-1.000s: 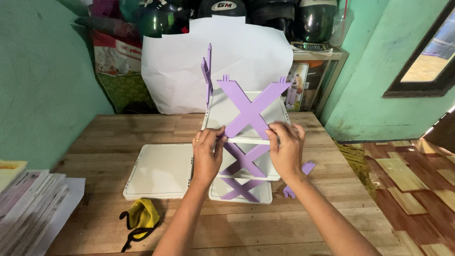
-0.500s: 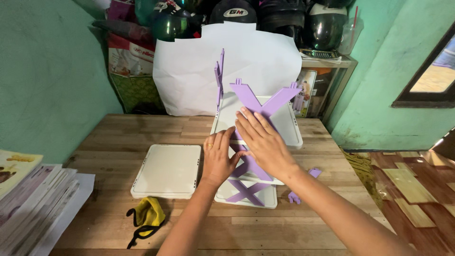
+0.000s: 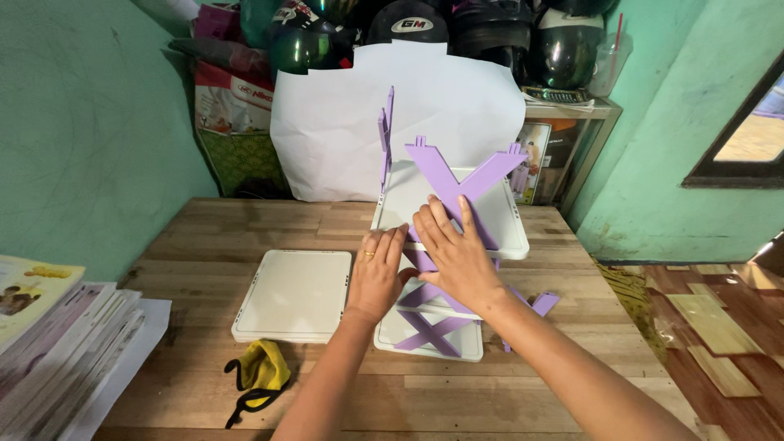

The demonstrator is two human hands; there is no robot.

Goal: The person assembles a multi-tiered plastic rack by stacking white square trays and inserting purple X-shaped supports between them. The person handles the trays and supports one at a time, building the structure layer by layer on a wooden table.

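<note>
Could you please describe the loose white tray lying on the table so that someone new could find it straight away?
Start at the wooden table and find the purple-and-white plastic shelf rack under both hands. Just beside the left hand lies a flat square white plastic tray, above a yellow cloth. Unlike the rack's trays, it lies alone with no purple cross pieces attached.

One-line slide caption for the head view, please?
Both hands, left hand and right hand, press the purple X-brace of a white-shelved rack.
</note>
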